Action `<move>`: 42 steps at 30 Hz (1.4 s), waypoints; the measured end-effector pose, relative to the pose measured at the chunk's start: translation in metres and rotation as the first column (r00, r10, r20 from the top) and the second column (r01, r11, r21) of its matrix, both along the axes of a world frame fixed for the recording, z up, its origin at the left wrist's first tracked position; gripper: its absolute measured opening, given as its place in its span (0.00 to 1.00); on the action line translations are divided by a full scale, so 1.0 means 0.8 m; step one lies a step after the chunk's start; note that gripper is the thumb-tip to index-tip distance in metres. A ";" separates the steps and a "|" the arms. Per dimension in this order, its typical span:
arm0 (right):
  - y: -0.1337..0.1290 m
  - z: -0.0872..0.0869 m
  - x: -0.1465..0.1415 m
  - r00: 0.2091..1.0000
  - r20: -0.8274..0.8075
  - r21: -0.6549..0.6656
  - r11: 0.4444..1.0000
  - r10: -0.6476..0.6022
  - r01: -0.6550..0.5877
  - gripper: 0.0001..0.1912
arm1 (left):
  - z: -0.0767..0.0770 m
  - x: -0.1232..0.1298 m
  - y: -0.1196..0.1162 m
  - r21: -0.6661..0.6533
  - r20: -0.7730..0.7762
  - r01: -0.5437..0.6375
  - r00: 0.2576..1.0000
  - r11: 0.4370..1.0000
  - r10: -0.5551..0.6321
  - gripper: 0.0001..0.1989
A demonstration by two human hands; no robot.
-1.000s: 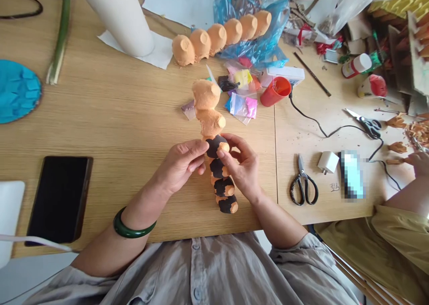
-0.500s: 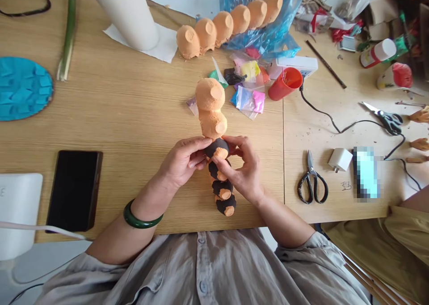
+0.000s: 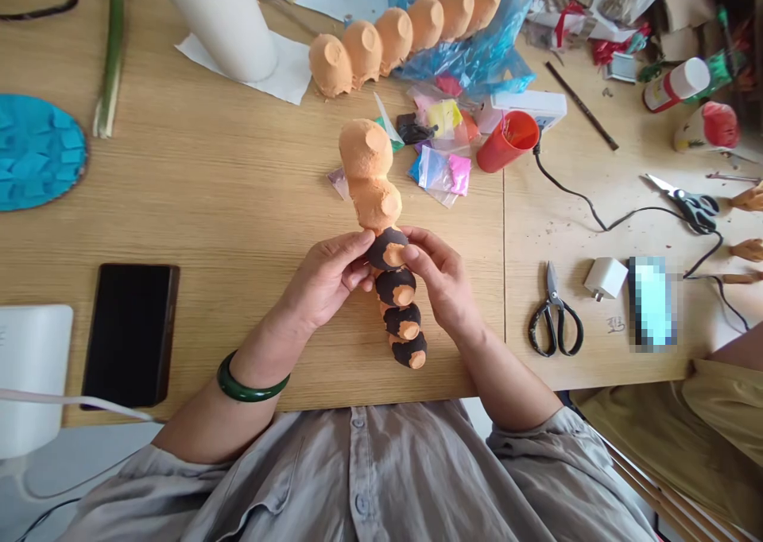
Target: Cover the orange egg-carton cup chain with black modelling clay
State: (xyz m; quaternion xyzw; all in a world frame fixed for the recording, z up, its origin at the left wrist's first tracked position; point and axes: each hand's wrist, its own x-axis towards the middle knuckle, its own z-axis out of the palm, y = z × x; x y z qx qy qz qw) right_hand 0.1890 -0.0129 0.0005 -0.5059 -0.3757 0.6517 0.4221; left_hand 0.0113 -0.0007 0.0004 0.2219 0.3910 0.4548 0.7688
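Note:
Between my hands I hold an egg-carton strip (image 3: 369, 152), a row of bumps with an orange, clay-like coat. Its two far bumps are plain orange; the several nearer ones carry black patches around orange flat tips. My left hand (image 3: 325, 280) grips the left side at the farthest black bump, thumb on top and fingers curled beneath. On the right side of that same bump, my right hand (image 3: 444, 284) presses its thumb near the orange tip, its other fingers behind. Past the strip lie small bags of coloured clay (image 3: 438, 168), including pink, yellow and black.
A second orange egg-carton strip (image 3: 393, 41) rests partly on a blue plastic bag (image 3: 465, 65). To the right are a red cup (image 3: 506, 141), black-handled scissors (image 3: 555, 311) and a white charger (image 3: 605, 277). A dark phone (image 3: 131, 335) lies left. Another person's leg shows at lower right.
The strip's near end has swung slightly right and away from me, its far end left. My right thumb has shifted off the lower edge to the bump's right side.

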 end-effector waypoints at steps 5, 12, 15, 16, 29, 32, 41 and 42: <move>0.003 -0.005 -0.001 0.997 -0.076 -0.062 0.998 -0.007 0.003 0.28 | 0.004 -0.001 0.002 -0.129 0.105 -0.020 0.994 0.991 0.034 0.16; 0.004 -0.015 -0.002 0.994 -0.111 -0.107 0.994 -0.009 -0.003 0.28 | 0.002 -0.005 0.001 -0.063 0.116 0.030 0.993 0.998 -0.023 0.14; 0.004 -0.016 -0.002 0.994 -0.112 -0.102 0.995 -0.011 0.000 0.29 | -0.001 -0.004 -0.001 -0.030 0.063 0.044 0.997 0.999 -0.042 0.16; 0.004 -0.015 -0.002 0.994 -0.113 -0.104 0.995 -0.011 -0.001 0.29 | -0.002 -0.003 -0.001 -0.025 0.046 0.035 0.998 0.999 -0.034 0.17; 0.001 -0.014 -0.002 0.990 -0.139 -0.039 0.999 -0.002 -0.003 0.30 | -0.002 -0.004 0.000 -0.049 -0.044 0.007 0.999 0.999 -0.009 0.26; -0.001 -0.015 -0.002 0.995 -0.098 -0.011 0.999 0.035 -0.036 0.33 | 0.000 -0.004 0.003 -0.117 -0.041 -0.007 0.999 0.993 0.003 0.21; 0.003 -0.017 -0.005 0.991 -0.135 -0.112 0.994 -0.009 -0.006 0.32 | -0.001 0.005 0.004 -0.172 -0.053 -0.064 0.997 0.983 0.055 0.20; 0.004 -0.017 -0.005 0.990 -0.138 -0.134 0.991 -0.027 0.008 0.31 | -0.002 0.004 0.004 -0.152 -0.043 -0.049 0.998 0.987 0.043 0.21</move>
